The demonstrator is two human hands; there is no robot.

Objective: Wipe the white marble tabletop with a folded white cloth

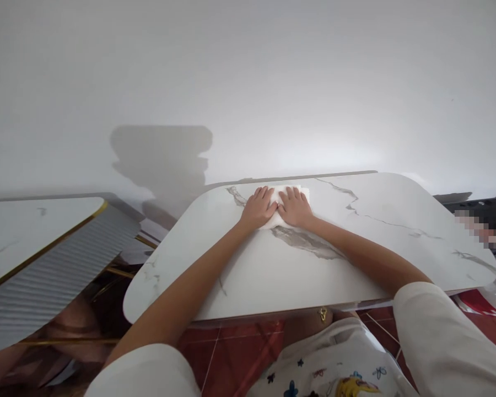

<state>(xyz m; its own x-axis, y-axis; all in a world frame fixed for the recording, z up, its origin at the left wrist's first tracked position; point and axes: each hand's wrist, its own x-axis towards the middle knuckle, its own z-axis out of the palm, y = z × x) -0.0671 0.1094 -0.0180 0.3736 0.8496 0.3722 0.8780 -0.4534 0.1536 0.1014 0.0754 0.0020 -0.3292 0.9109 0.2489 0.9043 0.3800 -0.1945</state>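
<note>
A folded white cloth lies on the white marble-patterned tabletop, toward its far edge. My left hand rests flat on the left part of the cloth, fingers stretched forward. On the right part, my right hand presses down palm first with its fingers spread. The two thumbs nearly meet in the middle. Much of the cloth is hidden under both palms; its far right corner shows past the right fingers.
Behind the table rises a white wall. At the left stands a second marble-patterned piece with a gold edge and ribbed grey side. A black object sits beyond the right end. Red floor tiles show below.
</note>
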